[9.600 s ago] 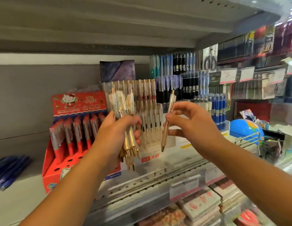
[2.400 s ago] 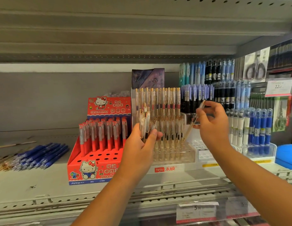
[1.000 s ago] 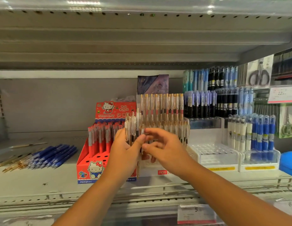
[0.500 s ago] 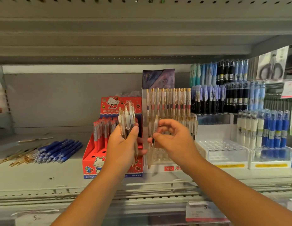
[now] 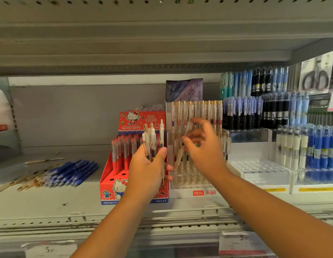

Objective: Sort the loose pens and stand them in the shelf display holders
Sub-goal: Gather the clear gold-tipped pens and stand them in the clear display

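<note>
My left hand [image 5: 146,171] grips a small bunch of clear pens with gold clips [image 5: 152,139], held upright in front of the red display box. My right hand [image 5: 204,151] pinches a single clear gold pen [image 5: 182,146], tilted with its tip down over the front rows of the clear tiered pen holder [image 5: 191,180]. The holder's back rows stand full of matching gold pens [image 5: 197,112]. Loose blue pens [image 5: 72,172] and a few loose gold pens [image 5: 30,180] lie flat on the shelf at the left.
A red cartoon-cat box of red pens [image 5: 123,164] stands left of the clear holder. To the right are a white holder with open holes [image 5: 258,169] and racks of blue, black and white pens [image 5: 307,146]. An upper shelf [image 5: 162,43] hangs close overhead.
Since half a second ago my right hand has drawn one pen away from the bunch and carried it right, over the clear holder. My left hand keeps the remaining bunch.
</note>
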A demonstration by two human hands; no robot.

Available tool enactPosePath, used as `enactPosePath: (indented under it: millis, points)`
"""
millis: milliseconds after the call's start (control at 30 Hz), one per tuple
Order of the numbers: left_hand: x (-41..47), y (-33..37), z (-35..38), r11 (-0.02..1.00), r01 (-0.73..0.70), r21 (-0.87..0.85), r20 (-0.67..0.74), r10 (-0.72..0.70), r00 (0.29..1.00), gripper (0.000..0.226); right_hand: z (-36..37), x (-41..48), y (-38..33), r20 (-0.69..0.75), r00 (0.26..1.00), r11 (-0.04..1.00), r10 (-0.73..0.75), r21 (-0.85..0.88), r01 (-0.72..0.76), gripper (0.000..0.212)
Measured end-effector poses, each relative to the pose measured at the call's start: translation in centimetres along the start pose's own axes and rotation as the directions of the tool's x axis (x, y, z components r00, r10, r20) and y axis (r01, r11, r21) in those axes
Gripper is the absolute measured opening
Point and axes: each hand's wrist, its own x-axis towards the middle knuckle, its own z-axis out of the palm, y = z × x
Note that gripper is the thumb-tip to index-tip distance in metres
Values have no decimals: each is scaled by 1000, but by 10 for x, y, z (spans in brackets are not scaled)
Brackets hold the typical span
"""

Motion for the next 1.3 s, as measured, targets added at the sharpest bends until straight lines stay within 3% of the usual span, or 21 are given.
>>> enactPosePath:
  millis: [167, 333, 533, 800, 900, 1000, 1100, 1300]
  points:
    - [0, 0, 0, 1000, 8, 8, 11, -8, 1000, 14, 3, -1, 4, 104, 995, 996, 4, -84, 5, 41]
    - [0, -1, 0, 1000, 15, 1, 12, -15, 1000, 11, 10, -6, 7, 289, 952, 976, 98, -215, -36, 31]
    - [1, -3, 0, 1000, 2, 10, 9, -2, 1000, 9, 9, -7, 5, 261, 955, 958, 141, -281, -65, 28]
    - [0, -2, -2, 999, -36, 11, 2, 36, 999, 9, -2, -12, 2, 237, 971, 922, 28, -381, 66, 41]
    - [-1, 0, -2, 999, -50, 10, 17, 50, 999, 9, -7, -14, -7, 201, 979, 970, -27, -233, 74, 39]
    - [-1, 0, -4, 997, -81, 20, 6, 81, 997, 9, -11, -17, -17, 269, 963, 998, -30, -43, 43, 34]
    - [0, -3, -4, 994, -103, 34, 26, 102, 994, 9, -11, -22, -24, 299, 954, 993, 35, 95, -66, 26]
    - [-1, -5, -2, 989, -103, 106, 162, 85, 983, 18, -9, -19, -36, 178, 967, 948, 180, 230, -219, 25]
